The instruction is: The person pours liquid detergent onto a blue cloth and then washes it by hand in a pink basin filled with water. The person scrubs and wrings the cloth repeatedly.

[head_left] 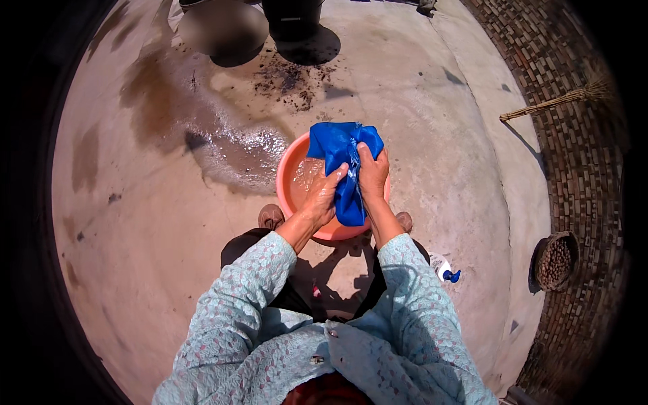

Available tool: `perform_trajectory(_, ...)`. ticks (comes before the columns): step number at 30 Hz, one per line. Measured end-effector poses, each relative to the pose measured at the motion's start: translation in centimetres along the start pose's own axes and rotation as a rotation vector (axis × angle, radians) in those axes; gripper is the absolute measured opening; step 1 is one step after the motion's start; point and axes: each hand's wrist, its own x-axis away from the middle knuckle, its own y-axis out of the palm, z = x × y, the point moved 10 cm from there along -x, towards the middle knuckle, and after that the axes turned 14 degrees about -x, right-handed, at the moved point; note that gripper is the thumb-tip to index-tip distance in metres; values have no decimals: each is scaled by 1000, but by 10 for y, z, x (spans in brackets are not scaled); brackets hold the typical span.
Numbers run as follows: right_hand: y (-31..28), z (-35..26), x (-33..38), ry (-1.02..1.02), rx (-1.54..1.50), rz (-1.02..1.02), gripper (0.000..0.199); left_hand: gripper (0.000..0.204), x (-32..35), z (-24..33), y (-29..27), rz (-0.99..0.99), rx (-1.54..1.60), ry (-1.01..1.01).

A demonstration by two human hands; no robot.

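1. Right in the middle, the blue cloth (335, 143) is hanging bunched above the pink basin (283, 182), its far edge reaching out over the far rim.
2. Left hand (321, 200): it is closing on the cloth's near left side, thumb on top; the fingers underneath are hiding, so how tightly they are pressing I can't tell.
3. Right hand (373, 177): it is curling around the right edge, slightly farther out, thumb on top, also gripping the cloth.
4. Danger spots! The cloth is looking wet, so a slack grip could be letting it slither loose; with that loose far left corner fanning out, it could be landing on the gritty floor (459, 148).
5. Another worry: shoes (271, 216) are sitting close on both near sides, and a shifting foot could be bumping the basin and slopping its water (305, 177).
6. And the direction: the long axis is running far to near, leaning slightly, the wide end pointing far and left, the narrower tail pointing near, a touch right.
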Motion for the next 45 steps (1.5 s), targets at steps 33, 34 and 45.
perform_trajectory(33,33,-43,27,-154,-48,-201,24,30,-7,26,-8,161,-89,42)
perform_trajectory(34,19,-52,11,-159,-92,-77,25,36,-2,34,5,98,-191,113)
perform_trajectory(45,43,-61,35,-363,128,-213,22,28,-25,21,-28,106,-379,107)
